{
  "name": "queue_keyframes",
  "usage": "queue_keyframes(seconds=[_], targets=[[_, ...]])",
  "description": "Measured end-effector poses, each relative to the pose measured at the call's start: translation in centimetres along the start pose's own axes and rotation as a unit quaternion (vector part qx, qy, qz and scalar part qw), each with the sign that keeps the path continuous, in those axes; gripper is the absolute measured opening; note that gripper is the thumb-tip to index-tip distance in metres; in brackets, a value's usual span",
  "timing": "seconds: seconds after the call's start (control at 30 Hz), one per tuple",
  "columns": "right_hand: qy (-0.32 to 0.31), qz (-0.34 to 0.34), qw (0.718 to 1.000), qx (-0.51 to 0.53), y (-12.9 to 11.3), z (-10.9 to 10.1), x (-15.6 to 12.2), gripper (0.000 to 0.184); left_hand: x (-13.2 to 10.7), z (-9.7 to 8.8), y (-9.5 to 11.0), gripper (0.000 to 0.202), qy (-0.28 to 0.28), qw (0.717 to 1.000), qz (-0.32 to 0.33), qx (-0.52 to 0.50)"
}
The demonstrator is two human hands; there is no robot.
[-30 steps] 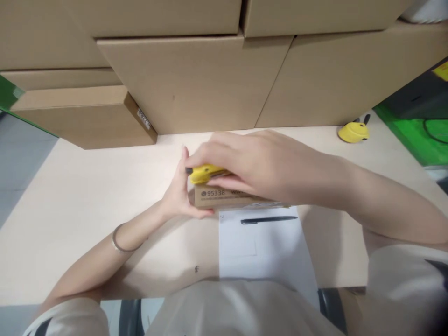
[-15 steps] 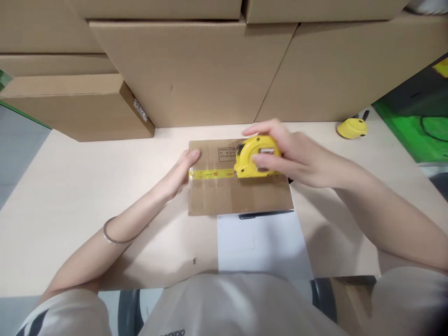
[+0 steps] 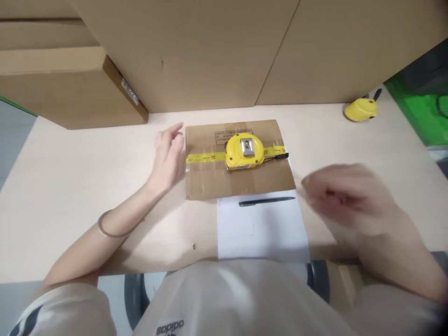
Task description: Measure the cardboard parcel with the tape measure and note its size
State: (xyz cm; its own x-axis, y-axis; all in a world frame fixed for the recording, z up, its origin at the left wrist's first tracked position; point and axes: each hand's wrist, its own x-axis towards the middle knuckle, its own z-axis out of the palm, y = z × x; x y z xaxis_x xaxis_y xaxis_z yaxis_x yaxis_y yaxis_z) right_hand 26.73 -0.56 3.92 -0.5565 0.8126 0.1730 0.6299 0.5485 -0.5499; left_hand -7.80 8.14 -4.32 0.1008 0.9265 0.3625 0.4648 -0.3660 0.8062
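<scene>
A small flat cardboard box (image 3: 241,179) lies on the pale table. A yellow tape measure (image 3: 244,150) rests on top of it, over a strip of yellow printed tape that runs across the box. My left hand (image 3: 168,158) is open beside the box's left edge, fingers raised and holding nothing. My right hand (image 3: 345,196) hovers to the right of the box, blurred by motion, apart from the tape measure. A black pen (image 3: 266,201) lies on a white sheet of paper (image 3: 262,231) just in front of the box.
Large cardboard boxes (image 3: 210,56) are stacked along the back of the table, with a smaller one (image 3: 70,93) at the left. A second yellow tape measure (image 3: 361,109) sits at the back right. A green surface (image 3: 420,102) lies beyond the right edge.
The box was tipped on edge, then laid flat. My right hand let go of the tape measure on the box and drew back right. My left hand came off the box's edge.
</scene>
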Motion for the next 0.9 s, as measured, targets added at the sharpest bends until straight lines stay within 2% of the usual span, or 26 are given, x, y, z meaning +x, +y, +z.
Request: queue_keyframes(seconds=[0.07,0.1,0.17,0.2,0.23,0.3,0.37,0.43,0.5,0.57,0.63,0.7,0.77,0.9], targets=[[-0.059,-0.011,0.993,-0.098,0.2,1.1,-2.7,0.009,-1.2,-0.8,1.0,0.050,0.039,0.996,0.056,0.050],[-0.055,-0.004,0.982,-0.180,0.4,1.9,-3.7,0.008,-1.9,-1.2,1.6,0.048,0.058,0.990,0.105,0.076],[-0.028,0.024,0.944,-0.328,0.9,3.7,-4.8,0.020,-3.4,-1.9,2.7,0.040,0.087,0.962,0.224,0.126],[-0.014,0.035,0.928,-0.370,1.1,4.6,-5.1,0.022,-4.1,-2.1,3.2,0.035,0.076,0.943,0.293,0.138],[-0.009,0.037,0.921,-0.388,1.3,5.3,-5.3,0.021,-4.9,-2.1,3.8,0.030,0.044,0.919,0.366,0.137],[-0.006,0.030,0.917,-0.397,1.8,6.1,-5.4,0.019,-6.5,-1.7,4.8,0.022,-0.074,0.863,0.486,0.117],[-0.006,0.017,0.916,-0.400,2.0,6.1,-5.6,0.019,-8.1,-0.8,5.8,0.012,-0.164,0.813,0.548,0.108],[0.002,0.003,0.924,-0.381,2.0,5.7,-5.7,0.018,-9.5,0.1,6.6,0.004,-0.183,0.786,0.580,0.111],[0.001,-0.011,0.949,-0.315,1.6,5.4,-5.9,0.019,-10.5,0.7,7.1,0.006,-0.200,0.772,0.589,0.131],[0.007,-0.015,0.980,-0.199,1.0,5.4,-5.9,0.019,-11.1,1.1,7.2,0.017,-0.240,0.763,0.575,0.175],[0.011,0.005,0.999,-0.050,0.3,6.1,-5.6,0.016,-11.4,1.3,7.0,0.026,-0.281,0.752,0.556,0.214],[-0.007,0.059,0.995,0.085,-0.3,7.2,-5.0,0.009,-11.5,1.6,6.6,0.032,-0.320,0.744,0.539,0.233],[-0.051,0.120,0.975,0.182,-0.6,8.4,-4.1,0.012,-11.6,1.8,6.2,0.036,-0.354,0.740,0.521,0.238],[-0.077,0.195,0.945,0.250,-0.8,10.3,-2.8,0.018,-11.8,2.2,5.9,0.039,-0.388,0.743,0.494,0.232]])
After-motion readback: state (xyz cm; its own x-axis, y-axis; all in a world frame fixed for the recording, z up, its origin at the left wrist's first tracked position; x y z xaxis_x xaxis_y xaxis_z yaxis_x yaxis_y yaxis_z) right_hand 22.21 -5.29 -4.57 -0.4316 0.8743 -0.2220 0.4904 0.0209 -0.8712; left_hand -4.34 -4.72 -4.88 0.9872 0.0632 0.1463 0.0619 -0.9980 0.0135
